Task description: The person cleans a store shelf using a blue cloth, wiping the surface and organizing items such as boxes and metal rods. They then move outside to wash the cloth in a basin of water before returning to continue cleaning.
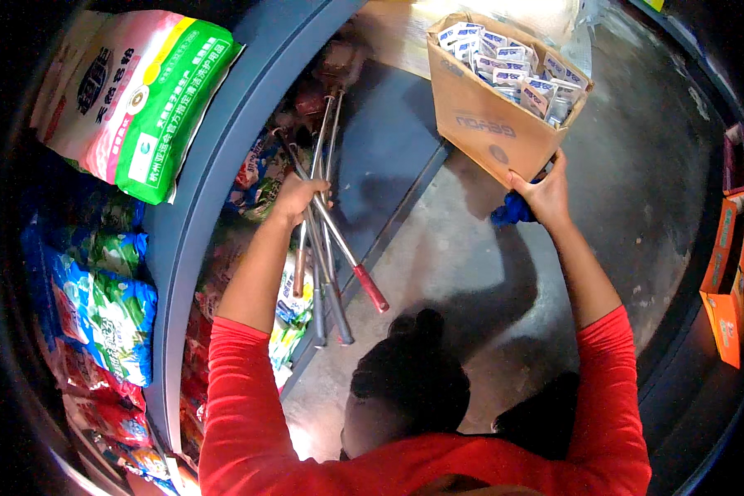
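Note:
My left hand (301, 197) is closed around several thin metal poles (327, 220) with coloured grips, one of them red, which cross each other and hang over the lower shelf's edge. Ahead on the right, my right hand (544, 189) grips the near lower corner of an open cardboard box (499, 139). The box is tilted and packed with small carded packets (511, 65). A bunched blue item (511, 209) shows just beneath my right hand; whether the hand holds it too, I cannot tell.
A dark shelf edge (189, 204) curves along the left. Above it stand a green and pink detergent bag (161, 105) and blue and green bags (108, 316). Packaged goods lie on the lower shelf (378, 118). Orange cartons (725, 260) stand at the far right, across the concrete floor (434, 260).

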`<state>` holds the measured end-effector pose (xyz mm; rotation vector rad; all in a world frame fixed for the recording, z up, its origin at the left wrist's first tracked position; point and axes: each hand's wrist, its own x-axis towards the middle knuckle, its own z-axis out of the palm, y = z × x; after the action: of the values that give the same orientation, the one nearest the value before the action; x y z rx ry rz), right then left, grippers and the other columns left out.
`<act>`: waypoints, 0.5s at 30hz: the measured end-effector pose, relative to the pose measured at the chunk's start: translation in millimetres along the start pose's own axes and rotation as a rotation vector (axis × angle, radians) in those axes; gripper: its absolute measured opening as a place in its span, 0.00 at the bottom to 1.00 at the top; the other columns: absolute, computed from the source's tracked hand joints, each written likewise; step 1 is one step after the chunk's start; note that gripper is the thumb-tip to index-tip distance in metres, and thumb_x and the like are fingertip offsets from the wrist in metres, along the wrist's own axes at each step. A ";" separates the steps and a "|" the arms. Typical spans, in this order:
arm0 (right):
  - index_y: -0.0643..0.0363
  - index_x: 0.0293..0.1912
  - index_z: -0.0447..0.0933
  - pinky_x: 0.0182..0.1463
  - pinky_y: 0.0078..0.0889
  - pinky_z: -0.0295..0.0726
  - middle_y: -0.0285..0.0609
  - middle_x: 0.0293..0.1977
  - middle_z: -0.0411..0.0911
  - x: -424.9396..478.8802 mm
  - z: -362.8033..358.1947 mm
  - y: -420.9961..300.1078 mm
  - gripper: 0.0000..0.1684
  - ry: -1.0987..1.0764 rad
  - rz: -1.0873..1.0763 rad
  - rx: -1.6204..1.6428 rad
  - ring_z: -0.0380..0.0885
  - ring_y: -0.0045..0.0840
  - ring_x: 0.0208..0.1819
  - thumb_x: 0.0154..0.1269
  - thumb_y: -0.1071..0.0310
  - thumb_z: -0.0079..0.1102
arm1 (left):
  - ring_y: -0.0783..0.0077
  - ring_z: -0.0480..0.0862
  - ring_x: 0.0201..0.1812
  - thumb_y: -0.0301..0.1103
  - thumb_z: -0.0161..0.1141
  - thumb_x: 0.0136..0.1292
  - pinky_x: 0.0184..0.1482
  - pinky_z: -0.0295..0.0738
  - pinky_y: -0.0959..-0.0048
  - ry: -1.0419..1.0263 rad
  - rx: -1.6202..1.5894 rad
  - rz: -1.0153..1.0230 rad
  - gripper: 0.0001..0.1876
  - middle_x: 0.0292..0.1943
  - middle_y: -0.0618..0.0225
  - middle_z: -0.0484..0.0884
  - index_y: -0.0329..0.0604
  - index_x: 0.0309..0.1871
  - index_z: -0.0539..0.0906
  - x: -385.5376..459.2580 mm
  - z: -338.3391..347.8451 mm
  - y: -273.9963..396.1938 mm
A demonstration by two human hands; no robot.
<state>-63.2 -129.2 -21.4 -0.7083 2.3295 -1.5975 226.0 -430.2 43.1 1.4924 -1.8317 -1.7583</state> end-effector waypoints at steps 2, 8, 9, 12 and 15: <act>0.70 0.60 0.54 0.60 0.36 0.69 0.56 0.54 0.68 4.5 3.3 1.3 0.55 0.000 -0.020 0.020 0.70 0.38 0.56 0.38 0.62 0.79 | 0.65 0.80 0.21 0.24 0.60 0.52 0.25 0.80 0.68 -0.011 0.111 -0.018 0.07 0.23 0.59 0.78 0.30 0.33 0.76 3.5 -17.6 -1.3; 0.71 0.62 0.53 0.58 0.35 0.70 0.59 0.52 0.71 10.5 0.0 2.9 0.59 0.011 -0.080 -0.099 0.72 0.41 0.54 0.39 0.53 0.79 | 0.69 0.79 0.38 0.19 0.62 0.40 0.39 0.75 0.72 0.036 0.393 0.216 0.37 0.42 0.58 0.76 0.34 0.59 0.62 -69.3 -22.1 -22.4; 0.71 0.62 0.53 0.58 0.35 0.70 0.59 0.52 0.71 11.9 0.2 5.5 0.59 0.023 -0.083 -0.120 0.72 0.41 0.55 0.39 0.52 0.79 | 0.67 0.75 0.46 0.18 0.62 0.40 0.48 0.71 0.71 0.016 0.388 0.179 0.41 0.47 0.58 0.73 0.35 0.63 0.58 -83.0 -22.6 -31.3; 0.71 0.62 0.53 0.59 0.36 0.70 0.59 0.53 0.70 15.8 3.6 -1.4 0.59 -0.010 -0.073 -0.175 0.71 0.41 0.56 0.39 0.52 0.78 | 0.66 0.73 0.53 0.17 0.62 0.42 0.58 0.66 0.72 -0.010 0.449 0.169 0.45 0.50 0.59 0.71 0.36 0.67 0.53 -129.8 -25.3 -49.1; 0.69 0.58 0.56 0.59 0.38 0.69 0.58 0.51 0.70 26.9 25.4 -8.1 0.53 -0.036 -0.093 -0.052 0.71 0.42 0.54 0.37 0.59 0.79 | 0.68 0.72 0.54 0.16 0.61 0.44 0.59 0.64 0.74 0.022 0.523 0.114 0.45 0.51 0.59 0.70 0.36 0.67 0.52 -182.1 -24.9 -37.5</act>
<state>-72.8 -165.8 -21.3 -0.8613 2.3517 -1.5534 348.9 -303.1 105.7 1.5135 -2.4365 -1.2594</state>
